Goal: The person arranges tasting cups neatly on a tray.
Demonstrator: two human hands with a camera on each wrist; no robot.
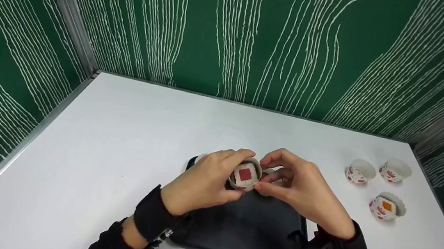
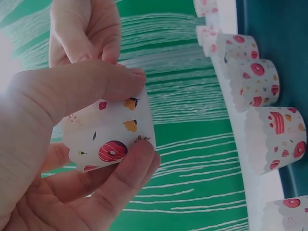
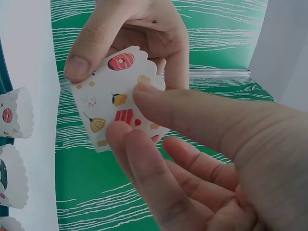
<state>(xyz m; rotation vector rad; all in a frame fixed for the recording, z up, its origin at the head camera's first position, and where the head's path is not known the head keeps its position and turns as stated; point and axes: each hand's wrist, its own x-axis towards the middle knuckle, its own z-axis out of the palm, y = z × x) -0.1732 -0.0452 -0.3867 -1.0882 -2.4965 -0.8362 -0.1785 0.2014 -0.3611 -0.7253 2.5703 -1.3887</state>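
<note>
My left hand (image 1: 205, 180) grips a white paper baking cup (image 2: 110, 130) printed with red doughnuts and yellow flowers, thumb on one side and fingers on the other. Inside the cup sits a whitish block with a red square (image 1: 245, 174) on its face. From the other side, my right hand (image 1: 302, 182) pinches the same cup, its thumb (image 3: 149, 98) at the scalloped rim and fingertips lower on the wall. Both hands are raised over a black tray (image 1: 251, 235). Another cup on the tray is mostly hidden behind the right fingers.
More printed baking cups (image 2: 284, 137) stand in a row along the tray's far edge. On the white table (image 1: 142, 132) to the right are two cups (image 1: 360, 172) and a third cup (image 1: 380, 211) holding a block with an orange square (image 1: 386, 205). Green walls with white lines enclose the table.
</note>
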